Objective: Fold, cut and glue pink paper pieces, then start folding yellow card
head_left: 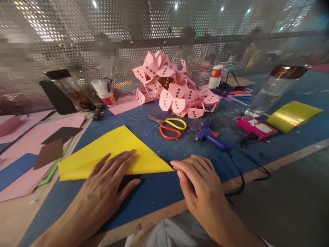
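Note:
A sheet of yellow paper (108, 140), folded into a triangle-like shape, lies on the blue table mat with its fold towards me. My left hand (110, 181) rests flat on it near the folded edge, fingers stretched and thumb apart. At the paper's right-hand tip, my right hand (199, 178) has its thumb and index finger closed on the pointed corner. Beyond the paper lie scissors (171, 127) with one yellow and one red handle. A blue hot glue gun (212, 137) rests on its side, to the right of the scissors.
Pink folded paper pieces (174, 85) are piled at the back. Coloured paper sheets (48, 154) lie left. To the right are a clear bottle (269, 91), a pink boxy device (257, 127), yellow shiny film (294, 116) and a black cord (239, 171). A perforated metal screen (154, 31) stands behind.

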A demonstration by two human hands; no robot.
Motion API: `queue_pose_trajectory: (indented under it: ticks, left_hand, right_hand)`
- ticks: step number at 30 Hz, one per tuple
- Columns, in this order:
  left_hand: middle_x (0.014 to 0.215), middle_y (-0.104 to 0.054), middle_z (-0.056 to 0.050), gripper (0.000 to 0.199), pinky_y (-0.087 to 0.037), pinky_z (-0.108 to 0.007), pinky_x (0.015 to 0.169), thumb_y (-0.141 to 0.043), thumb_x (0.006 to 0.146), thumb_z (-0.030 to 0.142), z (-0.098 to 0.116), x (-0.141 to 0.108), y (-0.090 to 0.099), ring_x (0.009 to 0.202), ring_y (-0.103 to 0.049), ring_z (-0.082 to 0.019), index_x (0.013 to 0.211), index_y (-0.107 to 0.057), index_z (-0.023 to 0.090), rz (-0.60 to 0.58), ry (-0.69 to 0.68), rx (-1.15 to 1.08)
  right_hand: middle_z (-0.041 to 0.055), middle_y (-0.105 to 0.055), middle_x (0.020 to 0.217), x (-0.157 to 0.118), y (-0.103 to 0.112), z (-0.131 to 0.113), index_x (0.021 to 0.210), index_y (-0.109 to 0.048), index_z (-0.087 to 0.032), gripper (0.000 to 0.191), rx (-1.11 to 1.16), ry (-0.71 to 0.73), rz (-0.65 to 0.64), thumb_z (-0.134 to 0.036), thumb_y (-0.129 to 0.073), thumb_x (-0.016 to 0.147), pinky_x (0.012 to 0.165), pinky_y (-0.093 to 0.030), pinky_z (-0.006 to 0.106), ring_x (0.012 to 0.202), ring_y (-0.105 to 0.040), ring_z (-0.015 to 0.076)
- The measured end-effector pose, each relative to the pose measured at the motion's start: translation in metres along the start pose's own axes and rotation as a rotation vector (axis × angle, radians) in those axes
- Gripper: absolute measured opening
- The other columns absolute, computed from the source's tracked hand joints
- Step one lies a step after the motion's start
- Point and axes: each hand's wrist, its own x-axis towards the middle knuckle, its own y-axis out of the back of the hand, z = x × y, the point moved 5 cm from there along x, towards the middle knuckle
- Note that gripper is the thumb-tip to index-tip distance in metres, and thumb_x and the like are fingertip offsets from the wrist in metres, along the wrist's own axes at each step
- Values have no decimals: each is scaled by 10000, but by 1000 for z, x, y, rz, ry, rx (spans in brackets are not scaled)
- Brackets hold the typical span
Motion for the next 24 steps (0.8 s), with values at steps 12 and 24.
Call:
queue_pose_trajectory:
  ticks: [12,24]
  left_hand:
    - [1512,-478,-33,653,-234,-503,1199,-489,924,603,0,-1,-1,1367,-446,-269,1484,-342,300,2,1,-14]
    - [1524,-465,-8,588,-269,-540,1180,-432,950,594,1,1,2,1376,-444,-284,1479,-355,349,-2,-3,-30]
  right_hand:
    - [-3,-603,1374,2,-13,-10,1354,-543,-231,350,-79,155,-253,-199,-467,1014,1161,-306,477,1313,-455,211]
    - [-22,-566,1421,-4,-13,-8,1364,-536,-241,346,-108,139,-303,-232,-450,1030,1162,-282,469,1291,-464,205]
